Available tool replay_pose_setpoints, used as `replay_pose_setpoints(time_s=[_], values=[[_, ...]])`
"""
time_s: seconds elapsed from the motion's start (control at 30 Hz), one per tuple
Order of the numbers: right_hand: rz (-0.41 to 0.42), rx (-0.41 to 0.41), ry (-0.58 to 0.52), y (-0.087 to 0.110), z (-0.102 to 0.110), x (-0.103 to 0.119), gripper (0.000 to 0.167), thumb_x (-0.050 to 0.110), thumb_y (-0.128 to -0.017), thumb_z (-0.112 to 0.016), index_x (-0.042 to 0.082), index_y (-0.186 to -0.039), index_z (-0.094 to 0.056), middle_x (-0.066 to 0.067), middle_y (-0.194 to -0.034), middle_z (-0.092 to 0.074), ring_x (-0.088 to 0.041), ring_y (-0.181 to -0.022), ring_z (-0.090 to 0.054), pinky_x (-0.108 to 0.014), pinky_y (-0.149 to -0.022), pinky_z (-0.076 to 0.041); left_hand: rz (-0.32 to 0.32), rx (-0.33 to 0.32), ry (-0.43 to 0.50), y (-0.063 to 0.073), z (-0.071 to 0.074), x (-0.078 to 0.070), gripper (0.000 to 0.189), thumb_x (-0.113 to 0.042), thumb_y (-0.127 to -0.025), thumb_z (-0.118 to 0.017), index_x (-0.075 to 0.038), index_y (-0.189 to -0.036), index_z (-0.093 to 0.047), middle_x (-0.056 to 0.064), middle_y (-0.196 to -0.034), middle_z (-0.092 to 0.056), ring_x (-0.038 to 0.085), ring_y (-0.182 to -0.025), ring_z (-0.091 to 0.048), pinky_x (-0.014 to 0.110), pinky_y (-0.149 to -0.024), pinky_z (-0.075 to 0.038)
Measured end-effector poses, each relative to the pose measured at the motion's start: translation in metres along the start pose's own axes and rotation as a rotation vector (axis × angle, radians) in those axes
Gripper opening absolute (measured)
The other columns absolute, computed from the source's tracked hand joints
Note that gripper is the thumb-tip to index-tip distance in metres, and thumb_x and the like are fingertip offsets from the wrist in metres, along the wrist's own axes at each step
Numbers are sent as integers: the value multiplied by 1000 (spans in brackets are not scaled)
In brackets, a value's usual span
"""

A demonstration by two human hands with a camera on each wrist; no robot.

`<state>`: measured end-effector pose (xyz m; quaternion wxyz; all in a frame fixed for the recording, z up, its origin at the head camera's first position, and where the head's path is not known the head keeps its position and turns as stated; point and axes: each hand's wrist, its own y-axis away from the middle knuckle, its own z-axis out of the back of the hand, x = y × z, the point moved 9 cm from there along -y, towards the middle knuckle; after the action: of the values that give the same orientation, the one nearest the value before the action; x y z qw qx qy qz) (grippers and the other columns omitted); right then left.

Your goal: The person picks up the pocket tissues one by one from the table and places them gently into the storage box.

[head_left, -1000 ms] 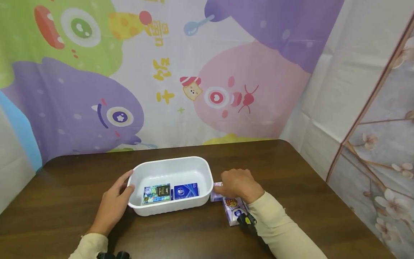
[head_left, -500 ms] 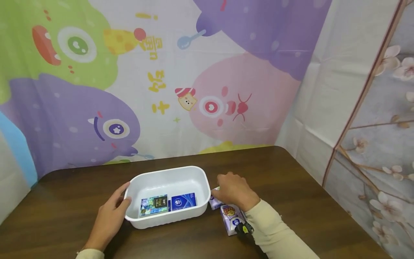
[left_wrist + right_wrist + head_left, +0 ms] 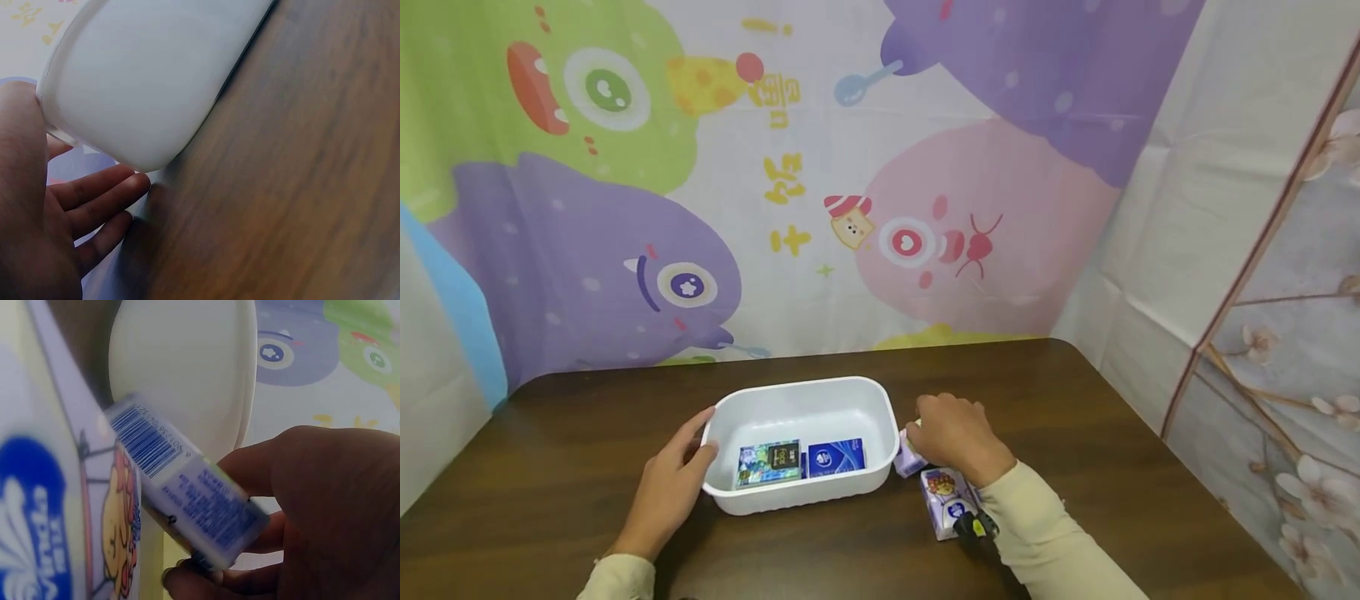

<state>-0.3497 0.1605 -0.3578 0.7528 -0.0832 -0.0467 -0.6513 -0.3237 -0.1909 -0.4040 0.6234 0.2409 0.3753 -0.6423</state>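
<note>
A white plastic basin (image 3: 797, 498) sits on the table. My left hand (image 3: 662, 487) holds its left end, the thumb over the rim and the fingers against the outside wall in the left wrist view. Just off the basin's right end, my right hand (image 3: 958, 433) pinches a small purple tissue pack (image 3: 187, 481), tilted, its barcode side showing in the right wrist view. A second purple tissue pack (image 3: 946, 502), with a cartoon print, lies under the right wrist. Inside the basin are a shiny green-blue pack (image 3: 767, 463) and a dark blue pack (image 3: 837, 457).
The brown wooden table (image 3: 820, 554) extends around the basin. Behind it hangs a cartoon-print cloth (image 3: 820, 167), and a flower-print panel (image 3: 1292, 392) stands on the right. A black strap (image 3: 976, 525) hangs at the right wrist, over the second tissue pack.
The tissue pack in my right hand has turned and tilted beside the basin. My left hand stays on the basin's end. The head view has shifted slightly.
</note>
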Motion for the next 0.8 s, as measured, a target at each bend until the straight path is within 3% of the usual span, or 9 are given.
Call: replay_pose_setpoints(time_s=[0.23, 0.47, 0.8], values=[[23, 5, -8, -1, 2, 4, 27, 39, -88, -64, 13, -94, -71, 0, -86, -68, -20, -73, -59, -45, -67, -51, 1, 2, -3, -1, 1, -2, 52, -32, -104, -49, -20, -154, -40, 25, -126, -63, 40, -117, -57, 56, -95, -42], [10, -2, -39, 1, 6, 2, 29, 37, -90, -62, 11, -99, -72, -1, -91, -70, -21, -76, -61, -45, -69, -52, 7, 12, 16, -3, -4, -3, 52, -31, -105, -49, -20, -155, -40, 25, -127, -62, 38, -117, -58, 55, -95, -43], [15, -12, -88, 0, 7, 10, 27, 34, -90, -61, 12, -99, -72, 0, -90, -68, -19, -74, -59, -43, -67, -51, 16, 14, 18, -2, -1, -1, 53, -34, -105, -47, -20, -156, -38, 26, -132, -59, 40, -122, -54, 60, -100, -39]])
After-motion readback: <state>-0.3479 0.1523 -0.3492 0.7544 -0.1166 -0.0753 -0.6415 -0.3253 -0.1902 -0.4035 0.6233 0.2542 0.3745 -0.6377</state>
